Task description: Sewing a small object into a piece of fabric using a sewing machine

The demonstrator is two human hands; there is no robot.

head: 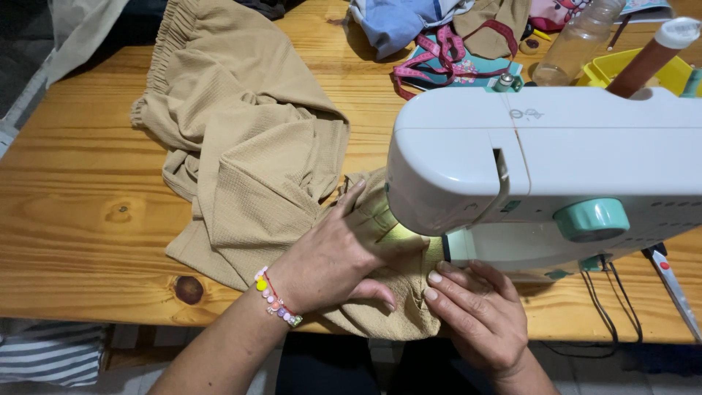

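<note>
Two bare hands press flat on a tan, waffle-textured cloth garment [248, 168] at the foot of a white plastic sewing machine with mint-green knobs [541, 161]. The left hand [333, 260], with a beaded bracelet at the wrist, lies spread open on the cloth, its fingers reaching under the machine head into the lit patch by the needle. The right hand [479, 318] rests just beside it, fingers extended and holding a fold down at the machine's base; neither hand grips anything. The needle itself is hidden behind the machine head.

By my judgement the sewing is partway along at most: only a small part of the garment sits under the machine, while most of it, including the gathered elastic band, lies bunched to the left on the pale wooden table [80, 219].

That left side offers bare wood for the cloth to travel. The near table edge runs just under both wrists, and the cloth hangs slightly over it. Behind the machine the room is crowded: a pink measuring tape [439, 55], a clear plastic bottle [578, 40], a yellow tray [621, 69]. Scissors [673, 281] lie well to the right.
</note>
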